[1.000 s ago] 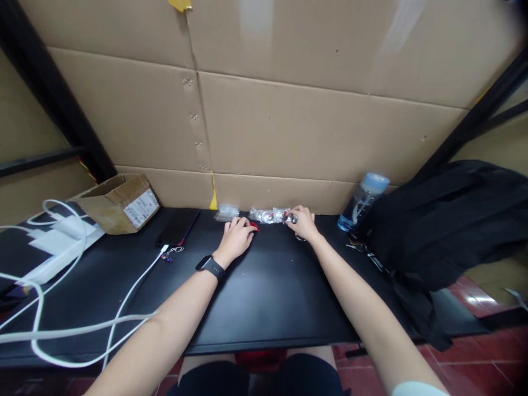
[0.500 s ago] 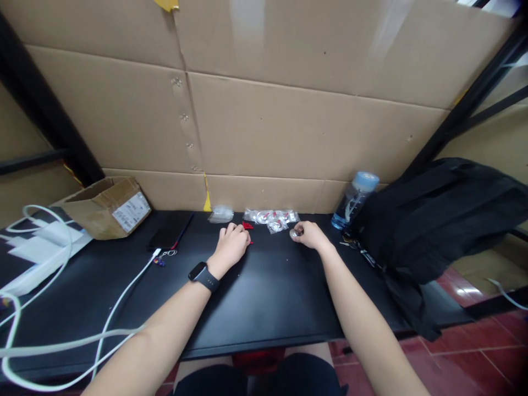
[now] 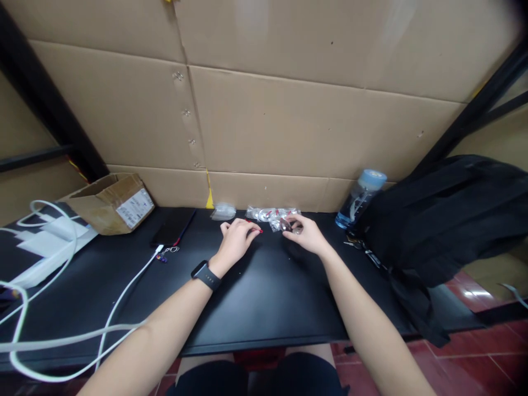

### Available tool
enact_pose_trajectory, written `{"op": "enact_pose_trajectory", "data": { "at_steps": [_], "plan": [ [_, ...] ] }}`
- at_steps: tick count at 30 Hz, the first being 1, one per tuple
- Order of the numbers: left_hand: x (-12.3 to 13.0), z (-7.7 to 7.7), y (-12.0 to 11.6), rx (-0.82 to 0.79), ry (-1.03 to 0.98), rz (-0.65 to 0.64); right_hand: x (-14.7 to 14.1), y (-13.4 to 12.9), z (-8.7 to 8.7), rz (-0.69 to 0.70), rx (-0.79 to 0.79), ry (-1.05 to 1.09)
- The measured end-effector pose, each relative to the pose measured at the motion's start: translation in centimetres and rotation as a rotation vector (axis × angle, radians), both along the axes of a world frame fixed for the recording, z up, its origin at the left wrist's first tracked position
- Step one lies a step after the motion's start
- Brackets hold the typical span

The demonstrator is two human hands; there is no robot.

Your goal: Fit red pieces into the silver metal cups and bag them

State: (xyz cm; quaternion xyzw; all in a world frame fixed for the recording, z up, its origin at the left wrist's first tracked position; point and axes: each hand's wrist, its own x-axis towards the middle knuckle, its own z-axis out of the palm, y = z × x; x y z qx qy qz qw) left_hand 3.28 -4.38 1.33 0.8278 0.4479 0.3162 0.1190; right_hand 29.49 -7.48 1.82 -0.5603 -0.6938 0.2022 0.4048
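Two hands at work, far middle of the table (image 3: pixel 264 308)! The left hand (image 3: pixel 237 240) pinches one small red piece (image 3: pixel 260 231); the right hand (image 3: pixel 309 235) grips a shiny round object (image 3: pixel 284 224) just right of it. Beyond them, several clear packets (image 3: pixel 264 214), too overlapped to count. Far left, one cardboard box (image 3: pixel 101 206) with one white label (image 3: pixel 135 208), print unreadable; far right, one bottle (image 3: pixel 359 201).

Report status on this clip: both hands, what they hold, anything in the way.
Left hand pinching red piece. Right hand holding shiny piece. Packets close beyond right hand, possibly crowding it.
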Motion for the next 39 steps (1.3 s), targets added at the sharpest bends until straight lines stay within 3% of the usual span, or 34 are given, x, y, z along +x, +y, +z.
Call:
{"op": "enact_pose_trajectory", "data": {
  "at_steps": [4, 7, 10, 17, 25, 33, 39],
  "plan": [
    [0.3, 0.5, -0.2, -0.066, -0.100, 0.025, -3.9, -0.7, -0.3, 0.106, 0.090, 0.171],
    [0.6, 0.4, -0.4, -0.131, -0.230, -0.061, -5.7, -1.2, -0.5, 0.150, 0.138, 0.261],
    [1.0, -0.1, -0.5, -0.155, -0.341, -0.156, -6.4, -1.5, -0.5, 0.161, 0.167, 0.285],
    [1.5, -0.5, -0.8, -0.139, -0.400, -0.134, -6.5, -1.8, -0.1, 0.138, 0.249, 0.197],
    [1.7, -0.2, -1.3, -0.115, -0.403, -0.100, -6.7, -1.8, -0.3, 0.109, 0.210, 0.244],
    [1.6, 1.4, -2.7, 0.073, -0.150, 0.043, -6.4, -1.4, -0.6, 0.221, -0.008, 0.290],
    [1.6, 1.3, -2.8, 0.098, -0.143, 0.016, -6.3, -1.6, 0.0, 0.289, 0.085, 0.204]
  ]
}}
